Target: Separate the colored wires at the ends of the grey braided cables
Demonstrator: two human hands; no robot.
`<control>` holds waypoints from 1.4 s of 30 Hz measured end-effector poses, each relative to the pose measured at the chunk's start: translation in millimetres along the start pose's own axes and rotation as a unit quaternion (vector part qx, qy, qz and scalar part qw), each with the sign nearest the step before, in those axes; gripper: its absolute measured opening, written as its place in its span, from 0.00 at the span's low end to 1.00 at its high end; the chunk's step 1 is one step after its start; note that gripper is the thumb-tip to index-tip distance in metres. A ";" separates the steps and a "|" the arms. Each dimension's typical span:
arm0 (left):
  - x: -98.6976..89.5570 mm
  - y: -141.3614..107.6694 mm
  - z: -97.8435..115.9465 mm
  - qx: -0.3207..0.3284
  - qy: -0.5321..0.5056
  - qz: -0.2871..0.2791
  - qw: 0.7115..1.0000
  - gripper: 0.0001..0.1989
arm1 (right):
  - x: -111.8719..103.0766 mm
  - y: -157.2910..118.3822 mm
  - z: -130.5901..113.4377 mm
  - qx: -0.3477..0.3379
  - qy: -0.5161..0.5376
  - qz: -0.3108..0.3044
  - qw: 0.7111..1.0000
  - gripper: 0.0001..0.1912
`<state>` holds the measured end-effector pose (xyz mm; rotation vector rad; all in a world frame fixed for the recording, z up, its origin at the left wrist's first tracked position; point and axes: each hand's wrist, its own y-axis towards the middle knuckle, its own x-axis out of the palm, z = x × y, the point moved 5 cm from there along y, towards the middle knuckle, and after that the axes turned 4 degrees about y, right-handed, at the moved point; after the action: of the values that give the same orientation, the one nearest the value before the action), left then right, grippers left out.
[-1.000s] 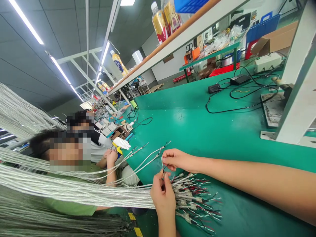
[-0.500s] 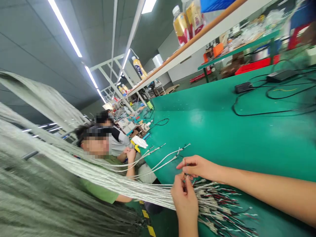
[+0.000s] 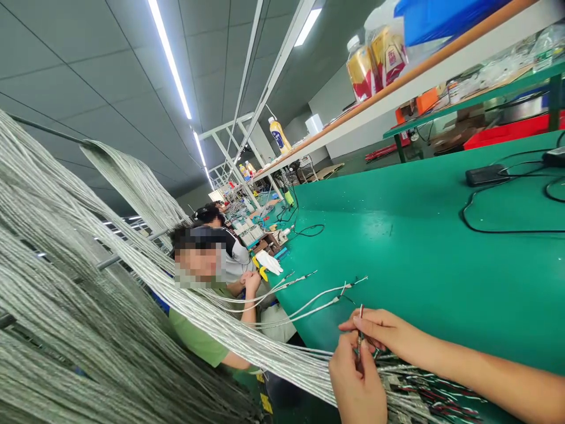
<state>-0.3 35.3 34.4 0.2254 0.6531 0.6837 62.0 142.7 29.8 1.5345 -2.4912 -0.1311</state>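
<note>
**Two Hands Pinch One Cable End Beside a Silver-Grey Bundle**

Two bare hands work above a green table (image 3: 419,247). The left hand (image 3: 359,380) pinches a slim cable end (image 3: 361,312) between thumb and forefinger, its other fingers curled; the right hand (image 3: 384,330) closes thumb and fingertips on the same piece. The cable end stands nearly upright at the table's near edge, showing white and dark red strands at its tip; its lower part is mostly hidden by fingers.

Just beside, a thick bundle of silver-grey braided cables (image 3: 265,350), too many to count, runs past the left hand and ends in stripped red, black and white wires. Four loose pale cables (image 3: 315,307) lie apart with their tips over the table, near one white glove (image 3: 268,262).

At least two co-workers sit alongside, one in a green shirt (image 3: 194,333). Two black adapter boxes (image 3: 488,175) rest on the table at right. On a white shelf with an orange-brown edge (image 3: 417,88) stands a yellow bottle with a dark blue label (image 3: 279,135); a gold-and-red package (image 3: 389,56) there bears Chinese characters too small to read surely.
</note>
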 end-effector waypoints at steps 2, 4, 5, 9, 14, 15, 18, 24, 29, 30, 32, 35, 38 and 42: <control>1.8 0.7 1.3 -0.009 -0.016 -0.014 1.000 0.18 | 0.2 -0.8 1.6 -0.007 0.000 0.000 1.000 0.33; 2.5 2.1 2.5 -0.018 -0.024 -0.022 0.999 0.17 | -0.4 -0.5 3.1 -0.025 -0.011 -0.007 1.000 0.32; 2.0 2.9 3.7 -0.018 -0.023 -0.022 0.999 0.17 | -1.2 -0.1 3.6 -0.038 -0.019 -0.010 0.999 0.31; -1.0 5.4 11.1 -0.004 0.020 -0.042 0.999 0.17 | -9.3 1.2 4.5 -0.051 -0.017 0.023 0.998 0.29; -3.9 5.9 9.4 -0.009 0.048 -0.034 0.998 0.17 | -12.3 -0.2 -5.7 -0.004 0.068 0.050 0.996 0.24; -3.0 5.6 6.5 -0.012 0.049 -0.033 0.998 0.17 | -11.9 -1.2 -8.9 0.001 0.089 0.053 0.995 0.22; -0.4 4.5 -3.4 -0.005 0.036 -0.019 0.999 0.17 | -10.1 -4.5 -16.1 0.020 0.127 0.059 0.990 0.21; -0.5 3.3 -14.5 -0.013 0.011 0.040 0.999 0.17 | -12.1 -4.7 -14.7 0.020 0.173 0.051 0.983 0.19; -3.6 1.9 -7.0 -0.035 0.022 0.056 0.998 0.18 | -14.4 -4.6 -11.6 0.011 0.184 0.050 0.982 0.18; -4.3 1.9 -5.0 -0.032 0.026 0.059 0.997 0.18 | -14.2 -4.6 -11.8 0.010 0.180 0.050 0.982 0.18; -4.9 2.2 -2.1 -0.020 0.033 0.061 0.997 0.18 | -13.7 -4.7 -12.2 0.008 0.174 0.050 0.983 0.18; -4.1 2.2 -1.7 0.003 0.046 0.066 0.997 0.17 | -13.1 -4.9 -11.2 0.014 0.178 0.053 0.982 0.16; -3.0 1.7 -5.6 0.033 0.054 0.086 0.994 0.16 | -13.1 -4.5 -10.5 0.015 0.182 0.057 0.982 0.14; -3.4 1.7 -11.2 0.080 0.076 0.116 0.987 0.15 | -13.2 -3.9 -12.2 0.016 0.168 0.057 0.984 0.15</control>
<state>-10.2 34.2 28.0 0.4044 0.8368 0.8785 73.9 153.0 39.3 1.2948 -2.3116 0.1747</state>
